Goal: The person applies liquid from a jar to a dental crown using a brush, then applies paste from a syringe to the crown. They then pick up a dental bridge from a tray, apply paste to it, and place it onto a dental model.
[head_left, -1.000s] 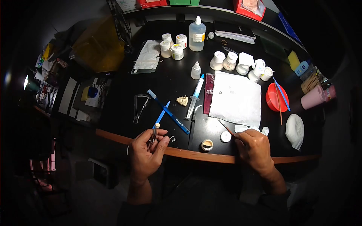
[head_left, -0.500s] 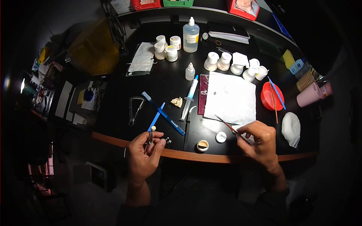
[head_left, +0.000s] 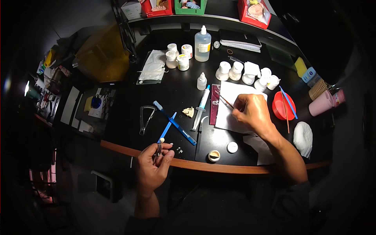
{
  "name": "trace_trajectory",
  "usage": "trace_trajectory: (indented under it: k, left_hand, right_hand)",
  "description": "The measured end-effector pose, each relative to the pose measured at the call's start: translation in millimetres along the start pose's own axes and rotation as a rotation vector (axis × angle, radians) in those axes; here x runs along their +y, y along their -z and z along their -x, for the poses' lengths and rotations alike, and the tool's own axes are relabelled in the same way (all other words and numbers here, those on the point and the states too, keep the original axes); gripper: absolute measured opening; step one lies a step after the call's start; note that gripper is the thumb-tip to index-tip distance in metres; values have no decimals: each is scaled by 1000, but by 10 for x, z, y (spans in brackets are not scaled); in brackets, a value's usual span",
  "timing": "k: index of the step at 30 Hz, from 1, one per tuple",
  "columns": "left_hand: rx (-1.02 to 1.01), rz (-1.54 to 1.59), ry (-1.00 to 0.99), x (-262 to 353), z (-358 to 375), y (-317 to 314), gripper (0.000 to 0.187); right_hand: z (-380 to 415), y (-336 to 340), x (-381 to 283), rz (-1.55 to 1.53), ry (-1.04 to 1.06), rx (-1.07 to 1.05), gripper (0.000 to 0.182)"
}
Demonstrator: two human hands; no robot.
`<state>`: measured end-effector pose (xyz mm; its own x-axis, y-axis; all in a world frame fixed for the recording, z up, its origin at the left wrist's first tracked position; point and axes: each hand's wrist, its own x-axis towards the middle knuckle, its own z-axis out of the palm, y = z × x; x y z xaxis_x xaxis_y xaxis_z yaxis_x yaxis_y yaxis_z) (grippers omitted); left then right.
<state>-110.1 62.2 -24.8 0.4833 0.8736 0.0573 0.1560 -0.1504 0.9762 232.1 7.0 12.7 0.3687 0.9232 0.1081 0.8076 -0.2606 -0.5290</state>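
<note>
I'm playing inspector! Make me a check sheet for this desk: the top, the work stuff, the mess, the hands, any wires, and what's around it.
Surface: black desk, white crumbs near the front edge
Job's things: open jar near its apparent lid; white sheet partly over a dark red slab
Clutter: blue toothbrush crossing a blue stick; syringe nearby
Hands: left holds a metal clamp with a small pale piece; right holds a thin brush
Cables: nothing seen clearly; too dark below
Surroundings: red and green bins behind
</note>
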Motion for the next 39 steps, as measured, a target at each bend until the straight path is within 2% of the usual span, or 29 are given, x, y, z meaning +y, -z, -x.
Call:
trace_trajectory:
  k: [2,5,9,17,18,22,25,28,31,35,39]
  left_hand:
    - [5,-14,-6,4,-16,21,16]
    - [8,-13,-10,2,-23,22,16]
    - [-13,-7,9,26,-21,26,16]
    - [29,-75,-37,68,-126,138,17]
    - [26,-71,-37,93,-141,135,17]
    - [-1,-61,-53,98,-178,118,18]
    - [6,-65,-92,68,-206,68,17]
    - [-10,-66,-87,59,-223,42,18]
    - [-50,-60,-27,67,-241,53,19]
    - [-99,13,29,-16,-261,59,21]
    - [-71,147,-35,-57,-256,17,20]
  right_hand:
    - [-121,92,-49,6,-98,-19,13]
    - [-349,5,109,112,9,89,12]
    - [-555,-94,192,244,0,108,10]
    - [-553,-156,223,193,-14,97,11]
    - [-552,-148,201,201,-24,88,16]
    - [-571,-165,139,76,197,24,27]
    - [-598,-259,21,32,433,-72,26]
    - [-601,-383,-112,176,582,-87,29]
    - [-651,-415,-260,261,559,-191,37]
    - [-643,-451,-342,257,561,-204,40]
    - [-649,-511,-340,262,577,-222,36]
